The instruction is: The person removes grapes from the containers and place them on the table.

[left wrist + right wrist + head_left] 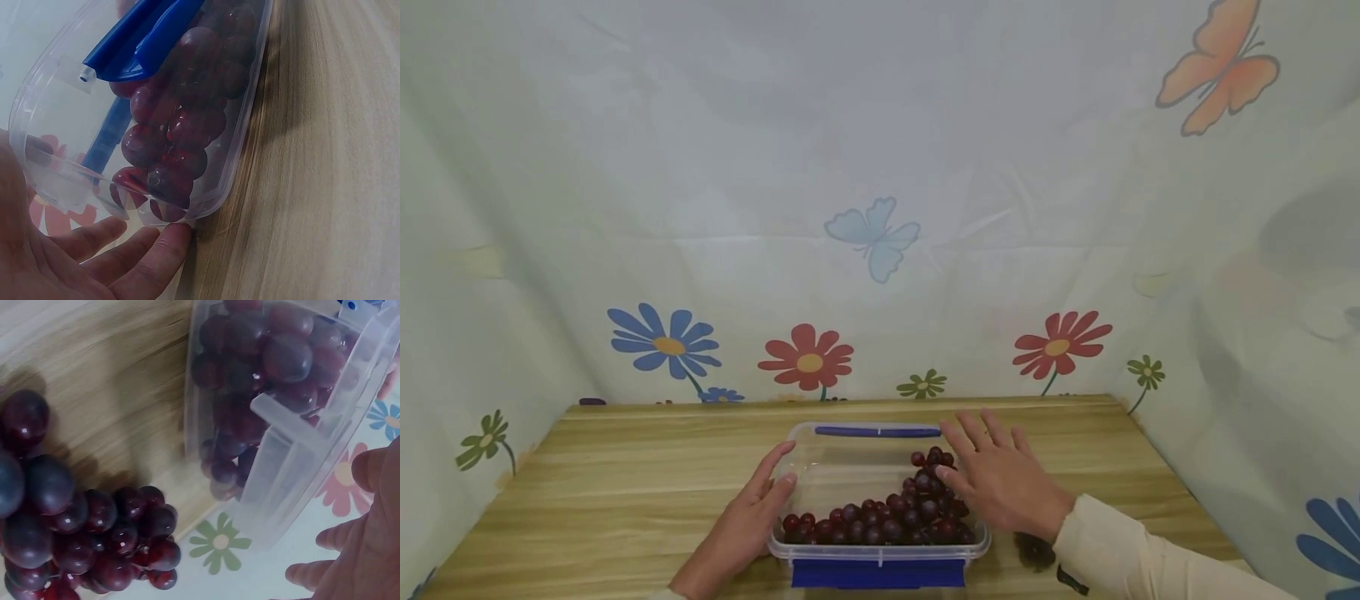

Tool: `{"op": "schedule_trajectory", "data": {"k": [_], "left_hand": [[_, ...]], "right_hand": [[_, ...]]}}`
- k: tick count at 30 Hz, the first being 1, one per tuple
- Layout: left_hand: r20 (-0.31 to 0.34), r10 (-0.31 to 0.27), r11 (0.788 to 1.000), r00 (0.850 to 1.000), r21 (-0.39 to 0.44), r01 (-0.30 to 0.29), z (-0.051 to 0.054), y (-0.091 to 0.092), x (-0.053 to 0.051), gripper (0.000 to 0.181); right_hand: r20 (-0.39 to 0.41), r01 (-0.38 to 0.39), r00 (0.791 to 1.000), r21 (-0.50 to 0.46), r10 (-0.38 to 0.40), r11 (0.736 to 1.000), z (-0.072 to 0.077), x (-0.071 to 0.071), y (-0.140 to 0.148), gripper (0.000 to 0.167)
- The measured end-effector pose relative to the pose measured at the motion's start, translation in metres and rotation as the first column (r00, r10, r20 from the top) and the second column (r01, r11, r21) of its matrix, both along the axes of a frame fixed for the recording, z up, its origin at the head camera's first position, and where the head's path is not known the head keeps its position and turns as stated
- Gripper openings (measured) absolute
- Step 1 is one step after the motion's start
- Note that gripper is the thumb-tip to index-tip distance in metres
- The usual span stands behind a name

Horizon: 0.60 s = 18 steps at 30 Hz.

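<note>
Round dark-red grapes (pixel 891 530) lie in a blue-clipped clear plastic box (pixel 835 552) on the wood-grain desk (pixel 625 483). The left hand (pixel 741 525), fingers extended, touches the box's left side; the right hand (pixel 1007 487), fingers straight, is over its right edge; farther right lies another dark-red grape bunch (pixel 74 553).

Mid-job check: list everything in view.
Table: one, wood-brown, beneath container.
Container: one, clear, on table.
Clips: two, blue, container's front and back.
Side flap: one visible, clear, container's right end.
Grapes: many, dark red, in container.
Outside bunch: one, dark red, right of container.
Floral cloth: count unclear, pale, around table.
Unidentified item: one, black, beside right sleeve.
Sleeves: two, pale, bottom of head view.
Left grip: one, bare, container's left side.
Right grip: one, bare, over container's right edge.
</note>
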<state>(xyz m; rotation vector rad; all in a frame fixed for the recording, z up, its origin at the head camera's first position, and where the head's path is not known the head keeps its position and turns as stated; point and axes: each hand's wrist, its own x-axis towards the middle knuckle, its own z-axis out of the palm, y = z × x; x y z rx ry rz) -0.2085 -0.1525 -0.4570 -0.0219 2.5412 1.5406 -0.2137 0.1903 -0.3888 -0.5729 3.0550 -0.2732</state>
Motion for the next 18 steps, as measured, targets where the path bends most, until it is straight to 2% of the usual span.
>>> {"op": "schedule_trajectory", "data": {"k": [4, 11, 18], "left_hand": [[-0.001, 0.003, 1.0, 1.0, -0.005, -0.003, 0.0, 0.0, 0.0, 0.062], [-0.006, 0.007, 1.0, 1.0, -0.011, -0.007, 0.0, -0.001, 0.001, 0.063], [-0.001, 0.005, 1.0, 1.0, 0.005, -0.005, 0.0, 0.0, 0.001, 0.061]], "right_hand": [[0.028, -0.036, 0.999, 0.004, 0.036, 0.999, 0.0, 0.0, -0.008, 0.065], [0.097, -0.172, 0.98, -0.014, 0.173, 0.985, 0.002, 0.003, -0.017, 0.061], [0.093, -0.254, 0.963, 0.012, 0.252, 0.967, 0.005, 0.004, -0.031, 0.062]]}}
